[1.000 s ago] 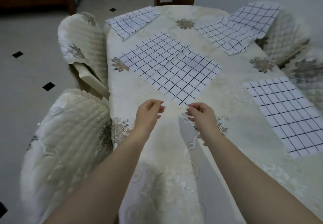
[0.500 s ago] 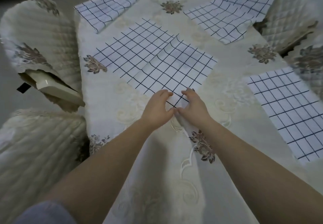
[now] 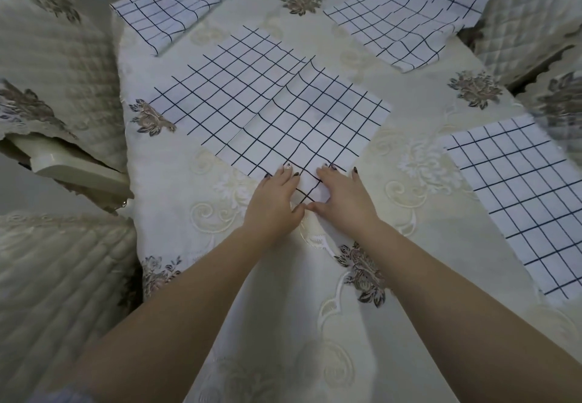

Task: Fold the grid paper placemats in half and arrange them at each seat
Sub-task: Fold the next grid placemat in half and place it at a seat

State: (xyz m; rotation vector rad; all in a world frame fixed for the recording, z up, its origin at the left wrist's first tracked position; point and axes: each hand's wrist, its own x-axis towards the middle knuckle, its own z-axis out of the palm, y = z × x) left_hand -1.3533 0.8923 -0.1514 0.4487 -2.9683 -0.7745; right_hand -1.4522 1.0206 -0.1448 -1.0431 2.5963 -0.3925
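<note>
Desk (image 3: 409, 324) surface is covered by a cream embroidered cloth with flower motifs, and padded chairs (image 3: 53, 283) in matching quilted covers are seen along its left and right edges. Four grid paper placemats are laid on the cloth. The central placemat (image 3: 267, 109) is the largest in view; it is spread open and turned diagonally, with a crease running across its middle, and its near corner points toward the person. A second placemat (image 3: 522, 195) lies flat at the right edge, well apart from the central one. A third placemat (image 3: 406, 18) is draped at the far right, wrinkled and partly over a chair. A fourth placemat (image 3: 173, 6) lies at the far left corner. The near corner of the central placemat is pressed flat under both hands: the left hand (image 3: 274, 201) and the right hand (image 3: 343, 195) are laid palm down side by side, fingers extended, thumbs almost touching at the corner tip. Nothing is gripped by either hand.
</note>
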